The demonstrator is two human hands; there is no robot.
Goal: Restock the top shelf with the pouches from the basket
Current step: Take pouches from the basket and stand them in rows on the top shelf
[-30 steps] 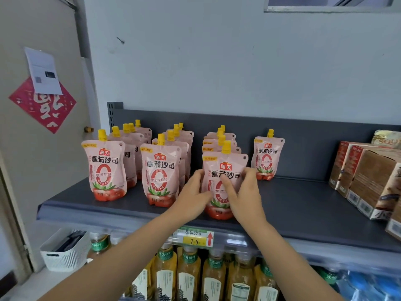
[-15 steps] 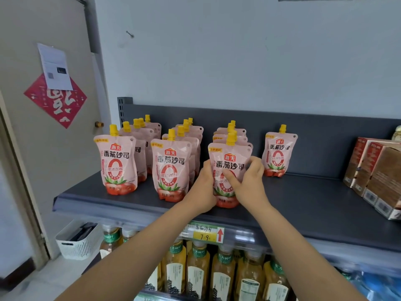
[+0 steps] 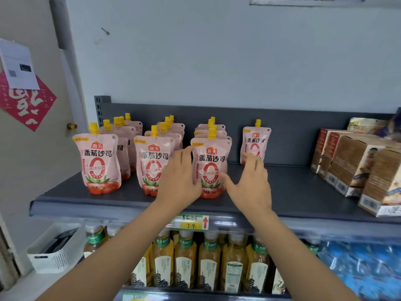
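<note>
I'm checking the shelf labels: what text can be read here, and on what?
"海天", "番茄沙司": front pouch, same on the others.
"7 9": yellow price tag.
"东方树叶": bottle neck labels.
"福", inverted: red paper.
Too blurred: white sheet, brown boxes.

On the top shelf (image 3: 303,192), three rows of pouches (image 3: 96,161) at left, lone pouch (image 3: 255,144) right of them, boxes (image 3: 355,168) far right; bottles (image 3: 186,261) beneath.

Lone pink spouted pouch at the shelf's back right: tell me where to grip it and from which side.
Probably pinch the lone pink pouch by its flat upper body, under the yellow cap, from the front-right: it stands upright facing forward, with bare grey shelf on its right and a pouch row on its left.
</note>
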